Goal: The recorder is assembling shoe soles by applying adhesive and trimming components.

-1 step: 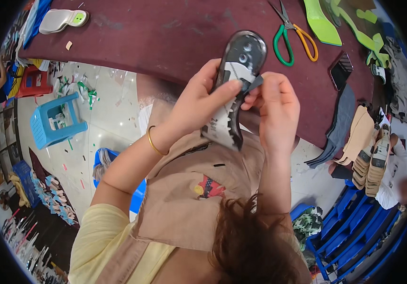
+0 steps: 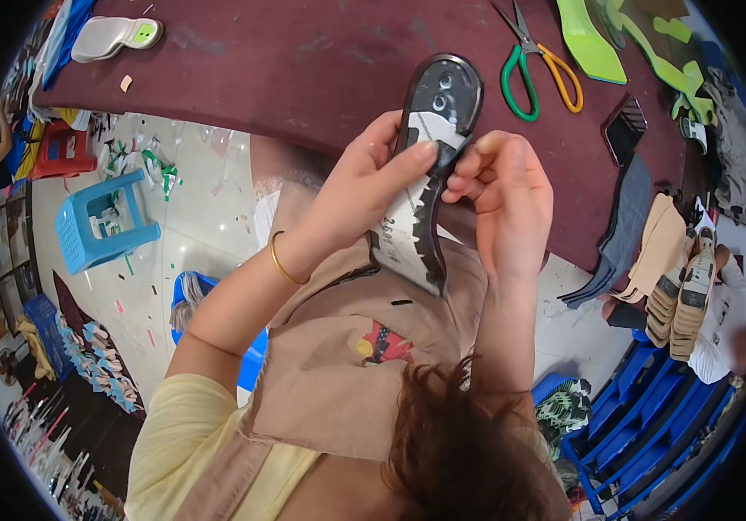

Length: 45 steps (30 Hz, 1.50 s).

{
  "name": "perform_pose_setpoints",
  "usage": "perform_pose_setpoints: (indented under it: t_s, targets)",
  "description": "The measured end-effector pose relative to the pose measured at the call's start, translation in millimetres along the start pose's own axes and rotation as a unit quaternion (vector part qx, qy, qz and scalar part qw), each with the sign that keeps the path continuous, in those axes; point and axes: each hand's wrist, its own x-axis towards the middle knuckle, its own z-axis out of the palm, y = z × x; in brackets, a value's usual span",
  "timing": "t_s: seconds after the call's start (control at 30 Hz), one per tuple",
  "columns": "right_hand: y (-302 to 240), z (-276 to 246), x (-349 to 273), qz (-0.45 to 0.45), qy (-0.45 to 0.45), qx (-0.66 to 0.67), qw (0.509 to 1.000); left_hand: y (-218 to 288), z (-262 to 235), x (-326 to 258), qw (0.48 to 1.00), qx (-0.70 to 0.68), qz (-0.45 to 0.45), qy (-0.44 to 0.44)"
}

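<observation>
My left hand (image 2: 386, 169) is closed round a shoe insole (image 2: 411, 208), its thumb pressed on the white face and the fingers behind. The insole slants up and away from my apron. It has a glossy black rounded end with small holes, a white middle and black edging with a jagged inner border. At its right edge my right hand (image 2: 507, 178) has curled fingers, thumb and fingertips drawn together against the black edging. Exactly what the right fingertips pinch is partly hidden.
Scissors (image 2: 525, 74) with green and orange handles, a phone (image 2: 624, 130) and lime-green sole shapes (image 2: 590, 43) lie on the maroon table (image 2: 303, 69). A pale insole (image 2: 117, 39) is at its far left. Left stands a blue stool (image 2: 108, 221); right, stacked insoles (image 2: 685, 286) hang near the edge.
The insole's upper end has shifted slightly up and left. The dark flap lifted between my right fingers no longer shows, and those fingers have curled in closer to the edge.
</observation>
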Motion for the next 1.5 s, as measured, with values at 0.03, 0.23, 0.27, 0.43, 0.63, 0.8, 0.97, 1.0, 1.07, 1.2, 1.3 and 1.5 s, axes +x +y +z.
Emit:
perform_pose_setpoints:
  t_s: [0.03, 0.23, 0.27, 0.43, 0.63, 0.8, 0.97, 1.0, 1.07, 1.2, 1.3, 1.5]
  targets:
    - [-1.3, -3.9, 1.5, 0.004, -0.022, 0.100, 0.995, -1.4, 1.0, -0.7, 1.000, -0.024, -0.007, 0.000]
    - [17.5, -4.4, -0.5, 0.030, -0.058, 0.012, 0.998, -11.8, 7.7, -2.6, 0.996, -0.085, -0.037, -0.015]
    - [18.7, -3.7, 0.4, 0.028, -0.061, 0.000, 0.998, -9.7, 12.2, -5.0, 0.996, -0.085, -0.033, -0.009]
    - [17.9, -0.7, -1.4, -0.063, -0.043, -0.282, 0.956, -24.9, 11.1, -5.9, 0.992, 0.099, 0.081, 0.015]
    - [21.3, -7.1, -5.0, 0.046, -0.105, -0.085, 0.990, -26.8, 12.5, -7.6, 0.997, -0.002, 0.029, 0.077]
    - [28.4, -15.8, -4.8, 0.039, -0.113, -0.062, 0.991, -35.2, 8.8, 0.6, 0.984, 0.121, 0.083, 0.099]
    - [27.0, -14.8, 4.6, -0.029, -0.026, -0.151, 0.988, -30.1, 11.0, -0.3, 0.979, 0.185, 0.047, 0.070]
    - [26.3, -18.1, 7.0, -0.022, -0.051, -0.114, 0.992, -28.3, 13.0, 0.7, 0.990, 0.127, 0.022, 0.061]
    - [24.6, -26.9, 15.0, -0.005, -0.105, -0.041, 0.994, -18.7, 9.0, 9.4, 0.999, 0.048, -0.020, -0.012]
    - [22.1, -16.0, 31.0, -0.031, -0.069, 0.023, 0.997, -8.3, -1.1, 13.3, 0.961, -0.057, -0.194, -0.187]
    - [14.9, -18.7, 28.1, 0.064, -0.126, 0.015, 0.990, -4.7, 8.5, 14.5, 0.987, -0.030, -0.151, -0.054]
    - [15.6, -7.6, 19.4, 0.073, -0.087, 0.079, 0.990, -1.7, -19.4, 11.0, 0.966, 0.018, -0.124, -0.226]
